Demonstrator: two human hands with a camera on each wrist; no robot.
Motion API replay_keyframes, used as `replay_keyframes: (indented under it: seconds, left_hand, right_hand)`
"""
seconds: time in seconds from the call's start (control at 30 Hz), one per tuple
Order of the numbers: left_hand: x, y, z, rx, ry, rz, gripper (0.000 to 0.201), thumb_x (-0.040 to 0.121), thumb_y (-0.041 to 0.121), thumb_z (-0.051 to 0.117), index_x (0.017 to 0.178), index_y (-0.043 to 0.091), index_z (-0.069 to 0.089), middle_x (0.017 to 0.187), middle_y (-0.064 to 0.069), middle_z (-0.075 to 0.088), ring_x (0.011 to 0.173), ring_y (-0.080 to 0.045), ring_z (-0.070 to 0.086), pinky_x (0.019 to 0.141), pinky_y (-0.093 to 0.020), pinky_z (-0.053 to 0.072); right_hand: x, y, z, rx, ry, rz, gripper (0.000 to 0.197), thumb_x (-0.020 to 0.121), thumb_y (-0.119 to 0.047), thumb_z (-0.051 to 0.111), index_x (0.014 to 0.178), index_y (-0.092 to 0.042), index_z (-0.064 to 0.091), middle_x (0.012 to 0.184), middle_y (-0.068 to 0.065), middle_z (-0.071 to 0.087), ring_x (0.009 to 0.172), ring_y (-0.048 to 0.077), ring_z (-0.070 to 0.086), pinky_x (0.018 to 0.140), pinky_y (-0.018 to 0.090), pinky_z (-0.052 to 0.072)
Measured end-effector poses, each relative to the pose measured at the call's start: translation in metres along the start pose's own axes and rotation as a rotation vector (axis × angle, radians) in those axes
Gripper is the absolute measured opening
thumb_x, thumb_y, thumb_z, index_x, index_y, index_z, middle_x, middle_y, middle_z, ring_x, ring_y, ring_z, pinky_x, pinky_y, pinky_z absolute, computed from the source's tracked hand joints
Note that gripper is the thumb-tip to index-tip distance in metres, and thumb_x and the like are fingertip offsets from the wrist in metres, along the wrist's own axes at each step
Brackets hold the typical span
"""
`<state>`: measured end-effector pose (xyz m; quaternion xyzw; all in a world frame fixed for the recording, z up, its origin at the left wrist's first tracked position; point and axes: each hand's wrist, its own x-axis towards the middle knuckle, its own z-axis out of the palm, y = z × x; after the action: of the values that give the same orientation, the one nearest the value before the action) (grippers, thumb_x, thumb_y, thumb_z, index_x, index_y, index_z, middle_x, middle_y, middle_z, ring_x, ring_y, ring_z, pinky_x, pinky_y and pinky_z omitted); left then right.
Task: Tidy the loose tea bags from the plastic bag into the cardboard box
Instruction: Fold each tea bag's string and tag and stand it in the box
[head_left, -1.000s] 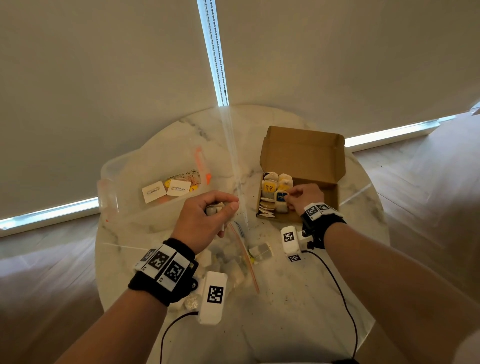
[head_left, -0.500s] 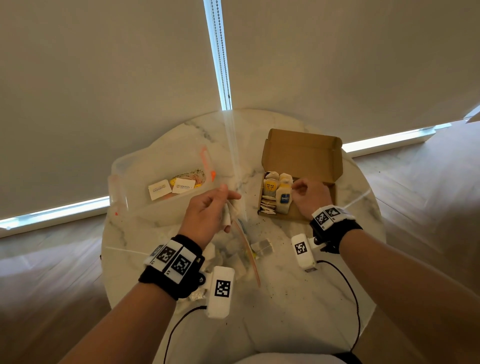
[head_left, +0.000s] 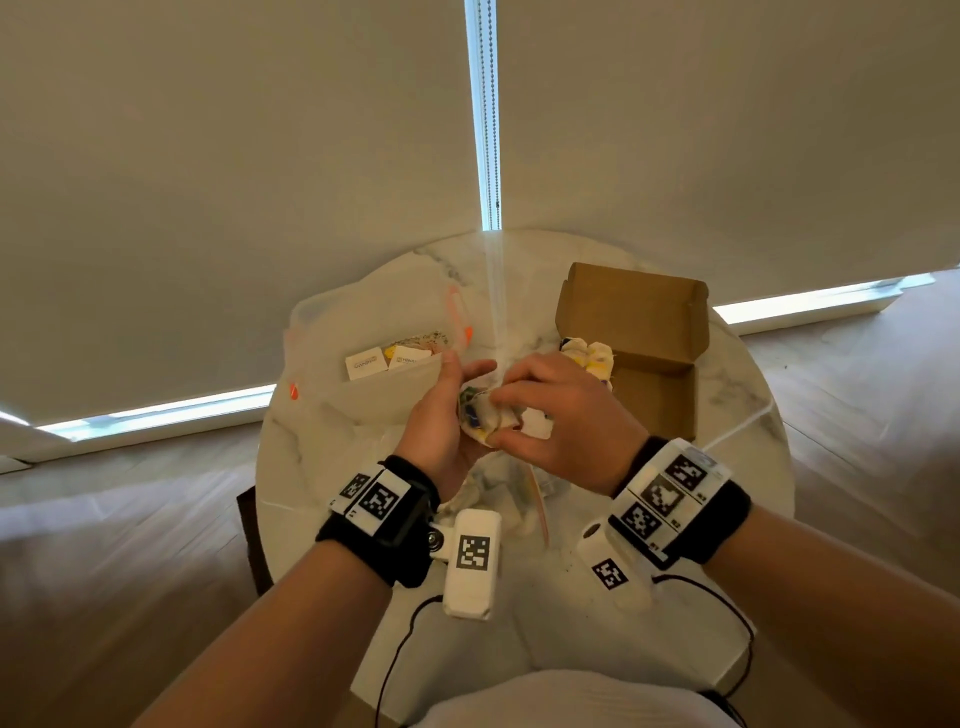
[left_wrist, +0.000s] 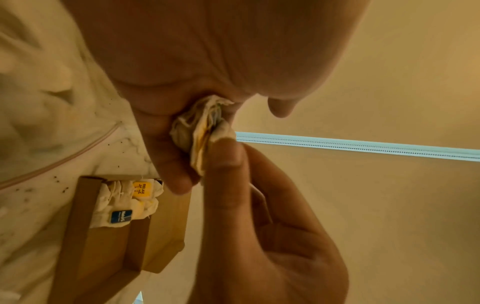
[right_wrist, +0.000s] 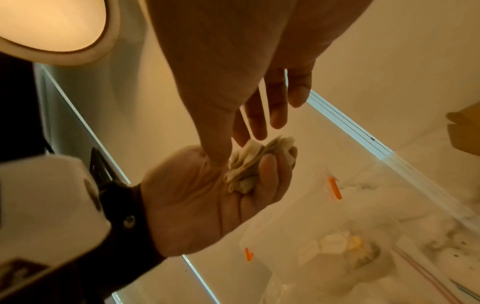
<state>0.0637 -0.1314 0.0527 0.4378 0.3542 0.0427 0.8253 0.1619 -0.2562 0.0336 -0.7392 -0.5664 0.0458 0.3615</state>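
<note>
Several limp, featherlight tea bags (head_left: 483, 423) bunched in cupped left hand (head_left: 441, 426), pinched by right hand (head_left: 558, 421) just left of cardboard box (head_left: 644, 358); best gripped across the stack, gently, being tearable.

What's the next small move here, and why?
Probably the right hand takes the bunch of tea bags and carries it right to the cardboard box. Both hands grip the bunch now, the left hand cupping it, and the box's near half looks bare while tea bags fill only its far-left corner.
</note>
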Motion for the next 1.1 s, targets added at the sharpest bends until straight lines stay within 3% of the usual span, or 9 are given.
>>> replay_keyframes:
  seconds: [0.1, 0.2, 0.33, 0.43, 0.57, 0.73, 0.93, 1.03, 1.1]
  left_hand:
    - [-0.006, 0.000, 0.000, -0.035, -0.030, -0.031, 0.059, 0.100, 0.058, 0.032, 0.129, 0.011, 0.055, 0.100, -0.015, 0.073, 0.085, -0.029, 0.070, 0.067, -0.036, 0.058]
    - [-0.010, -0.003, -0.003, -0.058, -0.035, -0.041, 0.051, 0.102, 0.045, 0.041, 0.132, 0.006, 0.053, 0.100, -0.015, 0.072, 0.088, -0.025, 0.070, 0.074, -0.038, 0.060]
    - [-0.013, -0.007, -0.006, -0.096, -0.082, -0.019, 0.042, 0.100, 0.017, 0.048, 0.136, -0.004, 0.049, 0.125, -0.030, 0.062, 0.101, -0.035, 0.068, 0.081, -0.042, 0.060]
    - [-0.012, -0.007, -0.007, -0.080, -0.102, -0.008, 0.039, 0.095, -0.002, 0.046, 0.134, -0.004, 0.051, 0.118, -0.028, 0.066, 0.092, -0.035, 0.071, 0.083, -0.043, 0.060]
    - [-0.012, -0.008, -0.005, 0.002, -0.058, 0.037, 0.041, 0.091, -0.016, 0.042, 0.125, 0.001, 0.058, 0.113, -0.026, 0.066, 0.093, -0.038, 0.069, 0.088, -0.046, 0.058]
    - [-0.011, -0.009, -0.005, 0.057, -0.027, 0.070, 0.044, 0.091, -0.018, 0.043, 0.126, 0.004, 0.058, 0.119, -0.032, 0.061, 0.094, -0.033, 0.067, 0.087, -0.044, 0.059]
    - [-0.013, -0.007, -0.006, 0.057, -0.016, 0.079, 0.037, 0.093, -0.012, 0.047, 0.121, 0.009, 0.061, 0.104, -0.025, 0.065, 0.087, -0.030, 0.067, 0.076, -0.034, 0.058]
    - [-0.013, -0.008, -0.007, 0.003, -0.019, 0.061, 0.029, 0.096, -0.004, 0.049, 0.121, 0.005, 0.061, 0.102, -0.024, 0.067, 0.094, -0.034, 0.067, 0.084, -0.040, 0.058]
    - [-0.013, -0.009, -0.007, -0.034, -0.028, 0.059, 0.027, 0.098, 0.001, 0.049, 0.123, 0.001, 0.059, 0.093, -0.018, 0.070, 0.086, -0.029, 0.070, 0.087, -0.042, 0.059]
  right_hand:
    - [0.000, -0.005, 0.002, -0.015, -0.029, 0.032, 0.033, 0.078, -0.026, 0.077, 0.105, -0.008, 0.071, 0.093, 0.005, 0.064, 0.083, 0.016, 0.055, 0.075, 0.028, 0.046]
    - [-0.001, -0.009, 0.000, 0.037, 0.022, 0.121, 0.025, 0.081, -0.017, 0.075, 0.106, -0.011, 0.072, 0.092, 0.002, 0.069, 0.077, 0.005, 0.054, 0.072, 0.010, 0.040]
    - [-0.005, -0.015, -0.008, 0.228, 0.117, 0.291, 0.021, 0.088, -0.007, 0.067, 0.108, -0.014, 0.071, 0.085, -0.003, 0.069, 0.074, 0.008, 0.063, 0.070, 0.017, 0.053]
    - [-0.005, -0.015, -0.012, 0.345, 0.135, 0.396, 0.023, 0.091, -0.003, 0.062, 0.107, -0.018, 0.070, 0.086, 0.002, 0.070, 0.069, 0.013, 0.067, 0.065, 0.023, 0.057]
    - [-0.004, -0.012, -0.015, 0.434, 0.127, 0.499, 0.016, 0.092, -0.007, 0.063, 0.106, -0.011, 0.072, 0.089, 0.000, 0.070, 0.060, 0.011, 0.070, 0.059, 0.024, 0.057]
    - [-0.007, -0.013, -0.013, 0.359, 0.133, 0.446, 0.030, 0.084, -0.015, 0.074, 0.110, -0.025, 0.064, 0.103, -0.002, 0.061, 0.068, 0.012, 0.066, 0.064, 0.024, 0.057]
    - [-0.013, -0.017, -0.015, 0.247, 0.017, 0.260, 0.033, 0.070, -0.018, 0.087, 0.100, -0.014, 0.073, 0.107, 0.002, 0.058, 0.079, 0.009, 0.061, 0.071, 0.019, 0.054]
    - [-0.014, -0.015, -0.013, 0.168, 0.033, 0.221, 0.023, 0.076, -0.012, 0.082, 0.098, -0.016, 0.076, 0.103, 0.001, 0.062, 0.076, 0.010, 0.061, 0.071, 0.021, 0.053]
    - [-0.015, -0.013, -0.012, 0.146, 0.071, 0.213, 0.014, 0.081, -0.014, 0.078, 0.094, -0.020, 0.078, 0.099, -0.002, 0.063, 0.075, 0.009, 0.060, 0.067, 0.019, 0.051]
